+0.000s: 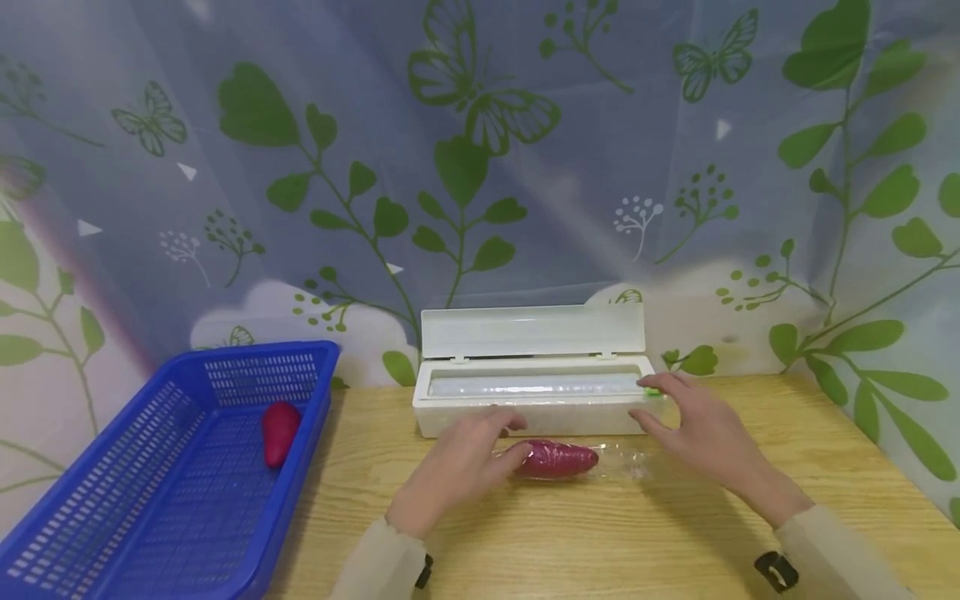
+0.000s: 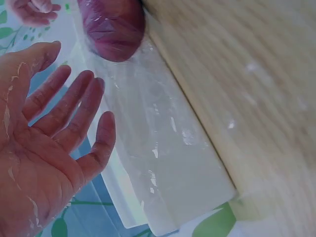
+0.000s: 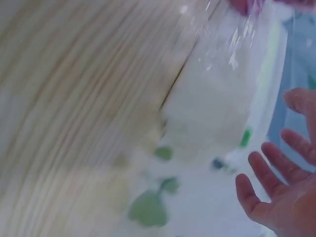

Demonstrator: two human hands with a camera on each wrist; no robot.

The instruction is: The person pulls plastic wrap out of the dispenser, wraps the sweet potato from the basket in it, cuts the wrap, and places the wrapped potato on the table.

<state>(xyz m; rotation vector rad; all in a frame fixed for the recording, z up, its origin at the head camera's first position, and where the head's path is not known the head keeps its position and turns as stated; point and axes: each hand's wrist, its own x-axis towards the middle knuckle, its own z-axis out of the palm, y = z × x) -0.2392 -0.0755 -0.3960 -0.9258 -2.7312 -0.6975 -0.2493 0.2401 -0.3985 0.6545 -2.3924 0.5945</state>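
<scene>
A dark red, tapered item [image 1: 558, 460] wrapped in clear film lies on the table in front of a white box [image 1: 525, 418] whose lid is raised and which holds a roll of film [image 1: 532, 384]. My left hand [image 1: 467, 462] is at the item's left end; in the left wrist view the hand [image 2: 54, 133] has its fingers spread and nothing in them, beside the wrapped item [image 2: 116, 29]. My right hand [image 1: 705, 429] is by the box's right end, near a green piece [image 1: 652, 392]; the right wrist view shows this hand [image 3: 284, 192] with spread, relaxed fingers. Loose film [image 1: 626, 461] trails right from the item.
A blue plastic basket [image 1: 296, 475] stands at the left with another red item [image 1: 281, 433] inside. Behind the wooden table [image 1: 600, 542] hangs a patterned curtain [image 1: 360, 108] with green leaves and butterflies.
</scene>
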